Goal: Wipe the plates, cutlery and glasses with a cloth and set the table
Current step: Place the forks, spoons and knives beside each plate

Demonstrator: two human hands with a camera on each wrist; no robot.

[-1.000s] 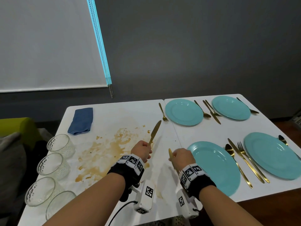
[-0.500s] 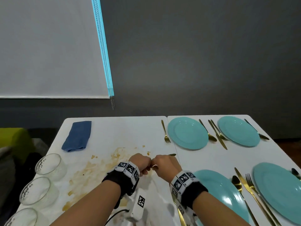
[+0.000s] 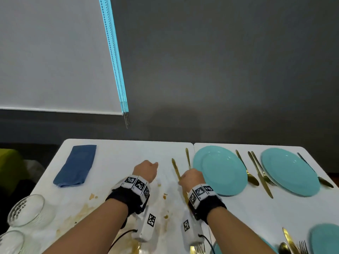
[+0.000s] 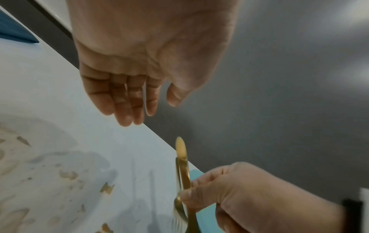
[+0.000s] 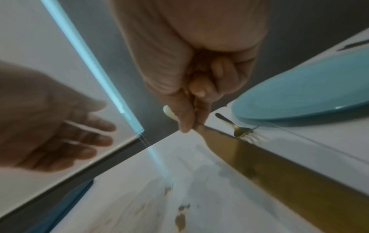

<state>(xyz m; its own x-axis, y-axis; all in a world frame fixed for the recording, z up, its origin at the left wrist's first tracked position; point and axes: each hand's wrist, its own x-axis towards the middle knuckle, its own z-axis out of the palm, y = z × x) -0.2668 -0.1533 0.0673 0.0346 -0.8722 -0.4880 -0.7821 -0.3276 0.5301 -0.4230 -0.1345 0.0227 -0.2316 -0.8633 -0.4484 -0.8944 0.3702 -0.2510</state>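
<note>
My right hand grips a gold knife together with a gold fork, handles pointing up and away, just left of the far-left teal plate. My left hand hovers over the white table with straight fingers and holds nothing. A folded blue cloth lies at the far left of the table, a short way beyond and left of that hand. Another gold fork lies flat beside the plate.
Brown stains spread over the table's left half. Two clear glasses stand at the near left edge. A second teal plate with gold cutlery sits far right, a third plate near right.
The knife went from my left hand into my right as the hands met. My left hand has let go, straightened and moved forward and left. The head view has tilted up.
</note>
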